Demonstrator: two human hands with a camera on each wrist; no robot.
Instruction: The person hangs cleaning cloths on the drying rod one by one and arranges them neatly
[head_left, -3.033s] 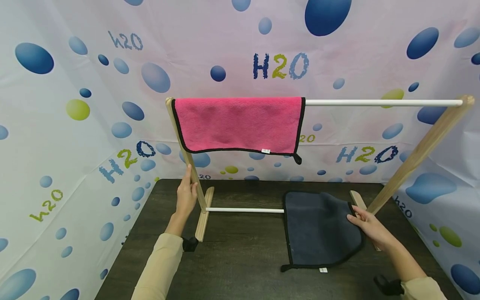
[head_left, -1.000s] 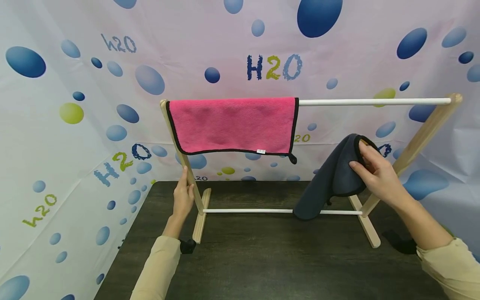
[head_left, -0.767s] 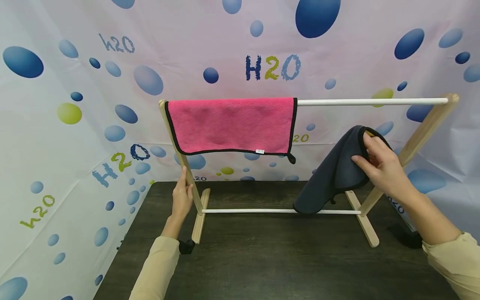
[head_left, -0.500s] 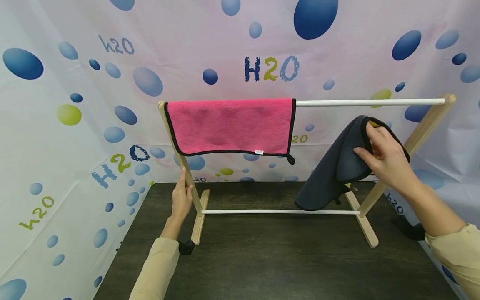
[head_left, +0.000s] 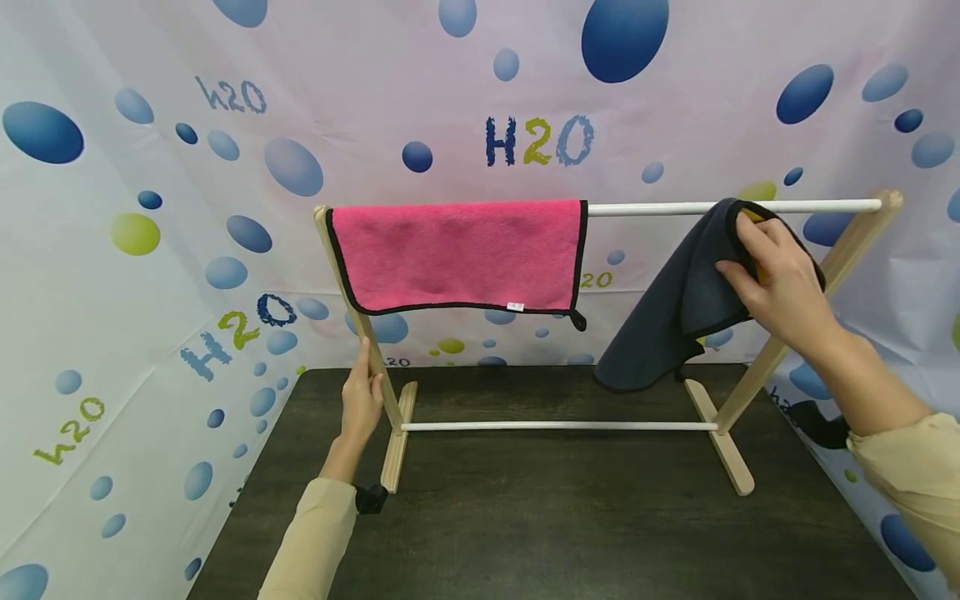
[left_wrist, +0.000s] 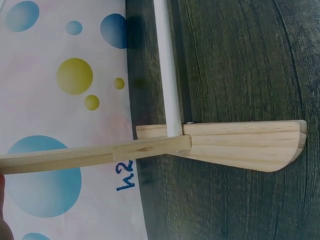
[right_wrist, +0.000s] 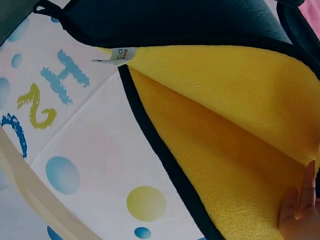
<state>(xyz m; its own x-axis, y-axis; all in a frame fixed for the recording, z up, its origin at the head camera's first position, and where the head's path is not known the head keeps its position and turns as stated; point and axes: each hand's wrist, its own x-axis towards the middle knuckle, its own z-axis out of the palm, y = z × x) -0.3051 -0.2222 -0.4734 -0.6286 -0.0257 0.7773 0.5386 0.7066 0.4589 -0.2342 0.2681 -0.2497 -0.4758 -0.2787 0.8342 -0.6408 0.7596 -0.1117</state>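
My left hand (head_left: pixel 361 407) holds the left wooden post (head_left: pixel 379 377) of a drying rack, its thumb near the post's front; in the left wrist view only a sliver of this hand shows at the left edge. My right hand (head_left: pixel 787 287) pinches a dark grey cloth (head_left: pixel 660 321) with black edging by its upper part, and the cloth hangs folded below. Its yellow fluffy inner side (right_wrist: pixel 240 115) faces the right wrist camera. The cloth's top overlaps the white upper bar (head_left: pixel 645 209) near the right end. A pink towel (head_left: pixel 459 257) hangs over that bar's left part.
A dark wooden table (head_left: pixel 525 517) carries the rack on its wooden feet (head_left: pixel 722 437). A white lower bar (head_left: pixel 555 426) joins the posts. The right post (head_left: pixel 840 262) slants behind my right hand. A dotted H2O curtain (head_left: pixel 420 75) surrounds the back and sides.
My right hand has lifted the dark grey cloth from low at the right, past the lower bar, up to the upper bar's height. The cloth has folded over. My left hand keeps its place.
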